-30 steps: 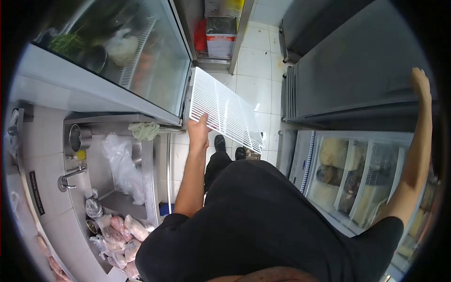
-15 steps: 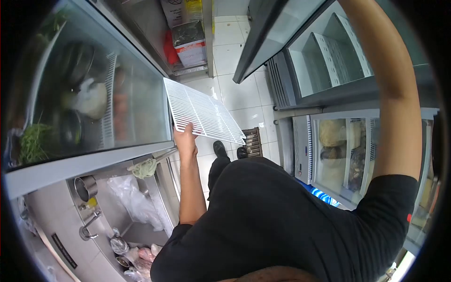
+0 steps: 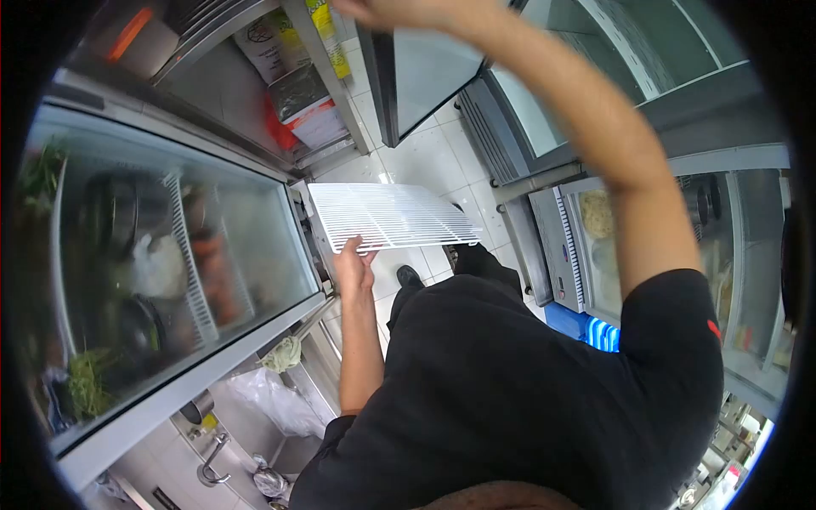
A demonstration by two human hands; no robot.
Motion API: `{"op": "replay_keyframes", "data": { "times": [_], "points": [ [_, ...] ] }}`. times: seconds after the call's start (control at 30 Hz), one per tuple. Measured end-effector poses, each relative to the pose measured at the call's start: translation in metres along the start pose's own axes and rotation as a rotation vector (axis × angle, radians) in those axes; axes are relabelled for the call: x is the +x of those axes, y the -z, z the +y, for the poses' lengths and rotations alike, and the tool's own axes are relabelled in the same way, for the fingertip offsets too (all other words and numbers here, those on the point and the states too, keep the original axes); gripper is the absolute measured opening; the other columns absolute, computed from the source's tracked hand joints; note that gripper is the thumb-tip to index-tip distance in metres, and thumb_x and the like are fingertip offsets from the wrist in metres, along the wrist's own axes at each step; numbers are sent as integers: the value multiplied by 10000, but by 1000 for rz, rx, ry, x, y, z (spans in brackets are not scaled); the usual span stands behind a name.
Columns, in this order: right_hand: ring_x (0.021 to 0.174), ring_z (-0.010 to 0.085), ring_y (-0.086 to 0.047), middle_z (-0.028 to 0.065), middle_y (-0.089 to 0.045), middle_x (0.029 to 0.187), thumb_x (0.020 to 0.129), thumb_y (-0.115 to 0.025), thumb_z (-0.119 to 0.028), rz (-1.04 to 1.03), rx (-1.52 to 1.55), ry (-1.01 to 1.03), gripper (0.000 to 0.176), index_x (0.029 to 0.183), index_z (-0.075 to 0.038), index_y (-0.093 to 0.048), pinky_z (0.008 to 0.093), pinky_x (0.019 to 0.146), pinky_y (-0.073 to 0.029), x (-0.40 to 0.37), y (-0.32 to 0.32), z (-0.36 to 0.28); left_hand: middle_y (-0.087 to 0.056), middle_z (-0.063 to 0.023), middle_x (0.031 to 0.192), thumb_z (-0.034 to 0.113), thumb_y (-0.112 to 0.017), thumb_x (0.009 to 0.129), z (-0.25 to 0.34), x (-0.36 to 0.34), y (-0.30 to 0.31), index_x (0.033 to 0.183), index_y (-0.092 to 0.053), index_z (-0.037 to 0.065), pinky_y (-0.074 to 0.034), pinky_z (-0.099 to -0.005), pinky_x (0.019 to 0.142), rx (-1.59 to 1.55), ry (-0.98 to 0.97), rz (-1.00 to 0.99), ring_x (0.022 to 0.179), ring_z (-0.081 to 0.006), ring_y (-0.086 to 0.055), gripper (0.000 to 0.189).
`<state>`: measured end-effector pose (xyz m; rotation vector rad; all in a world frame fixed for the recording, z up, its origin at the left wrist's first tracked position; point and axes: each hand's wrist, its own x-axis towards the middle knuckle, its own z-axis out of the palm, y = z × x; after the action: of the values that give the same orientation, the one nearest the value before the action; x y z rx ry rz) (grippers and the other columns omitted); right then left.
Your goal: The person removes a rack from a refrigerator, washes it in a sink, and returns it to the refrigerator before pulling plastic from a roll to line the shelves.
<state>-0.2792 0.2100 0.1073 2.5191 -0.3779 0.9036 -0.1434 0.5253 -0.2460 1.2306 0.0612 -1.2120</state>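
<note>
White wire shelf (image 3: 391,212) hung at twelve; your left hand (image 3: 353,267) pinched its near edge, seemingly keeping it level. Your right hand (image 3: 364,10) was toward eleven, near open door (image 3: 385,93), perhaps steadying it; blur hid whether fingers gripped.

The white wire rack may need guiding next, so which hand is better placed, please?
Probably the left hand: it grips the rack by its near edge. The right hand is raised by the open grey door, away from the rack.
</note>
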Motion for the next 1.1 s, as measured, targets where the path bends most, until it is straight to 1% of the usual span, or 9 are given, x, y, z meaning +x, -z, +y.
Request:
{"op": "replay_keyframes", "data": {
  "times": [0.07,0.2,0.27,0.3,0.37,0.47,0.67,0.77,1.1],
  "points": [
    [837,361,-681,127,-686,904,971,-579,-379,-86,188,-306,306,1075,-99,-645,494,700,-556,-88,-29,-25,-632,-170,1181,-65,-532,834,-22,5,-21,1279,-534,-15,-635,-521,792,-41,42,-18,1001,-328,-680,448],
    [977,416,-678,246,-712,1019,973,-504,-601,-1074,413,-1103,646,1059,2,-720,488,847,-535,-357,-66,-35,-615,-196,1139,-54,-502,869,-52,16,-72,1154,-522,-70,-611,-533,853,-36,204,-62,1029,-360,-661,286],
    [774,309,-705,234,-713,885,950,-470,-700,-1243,852,-1247,811,995,75,-705,411,716,-558,-525,-75,-57,-594,-209,1194,-56,-484,865,-54,19,-98,1169,-503,-67,-585,-559,919,23,346,22,1095,-369,-642,305],
    [693,260,-684,174,-711,828,936,-439,-755,-1390,946,-1716,856,993,55,-713,368,690,-562,-481,-25,-56,-588,-217,1240,-63,-486,853,-54,22,-113,1217,-494,-63,-551,-580,992,-68,374,-17,1141,-388,-628,364],
    [749,267,-692,185,-721,905,907,-405,-816,-1386,1202,-2021,914,1085,28,-704,392,703,-573,-510,-3,-63,-582,-224,1297,-66,-488,846,-52,28,-144,1275,-486,-50,-508,-585,1060,-71,438,-57,1213,-400,-596,429],
    [965,287,-691,209,-689,1134,957,-385,-761,-1252,1068,-2153,873,1267,20,-623,433,835,-566,-519,-1,-57,-584,-222,1325,-68,-480,857,-72,33,-170,1311,-479,-42,-483,-566,1097,-158,469,-120,1265,-392,-568,455],
    [1204,308,-605,176,-541,1370,990,-634,-355,553,1930,-2197,572,1388,14,-453,490,1010,-518,-511,-73,-62,-615,-214,1316,-25,-522,905,-100,30,-220,1311,-520,-49,-499,-505,1086,-218,581,-152,1243,-367,-596,407],
    [1186,307,-616,164,-561,1329,958,-609,-105,892,1835,-2160,449,1366,20,-469,491,1001,-542,-511,-104,-32,-642,-202,1278,-13,-558,935,-125,60,-225,1301,-543,-42,-503,-460,1091,-207,626,-238,1221,-339,-618,368],
    [1155,299,-636,126,-627,1234,902,-582,-7,984,1729,-2164,375,1276,1,-572,484,996,-546,-558,-136,27,-670,-158,1168,192,-634,1009,-190,147,-259,1217,-567,18,-584,-423,964,158,757,-289,1059,-295,-693,279]
  ]
}}
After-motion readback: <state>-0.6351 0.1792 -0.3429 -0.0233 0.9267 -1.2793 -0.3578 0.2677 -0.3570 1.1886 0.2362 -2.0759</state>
